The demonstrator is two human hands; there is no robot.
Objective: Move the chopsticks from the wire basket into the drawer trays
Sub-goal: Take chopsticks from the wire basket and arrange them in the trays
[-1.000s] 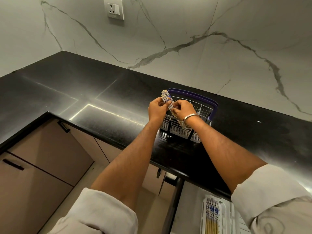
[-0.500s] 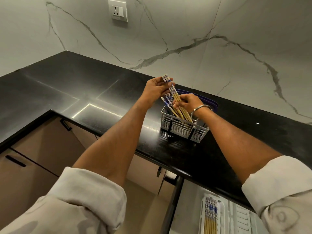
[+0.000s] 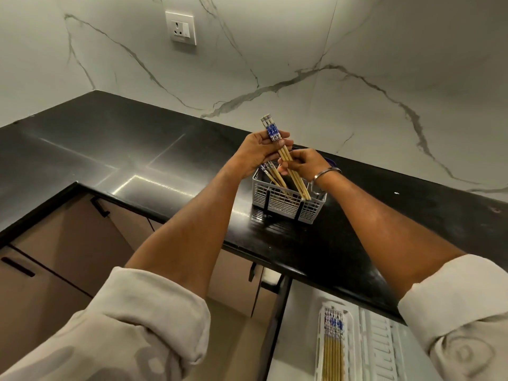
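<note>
left hand (image 3: pixel 254 154) clasps chopsticks (image 3: pixel 286 158) near patterned tops, centre frame | right hand (image 3: pixel 303 164) pinches shafts, steadying the bundle clear of basket (image 3: pixel 288 206) | tray (image 3: pixel 320 350) lower right

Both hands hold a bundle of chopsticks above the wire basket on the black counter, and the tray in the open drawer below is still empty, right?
Not quite. In the head view the drawer tray already holds chopsticks. The rest stands: left hand and right hand hold a bundle above the wire basket.
</note>
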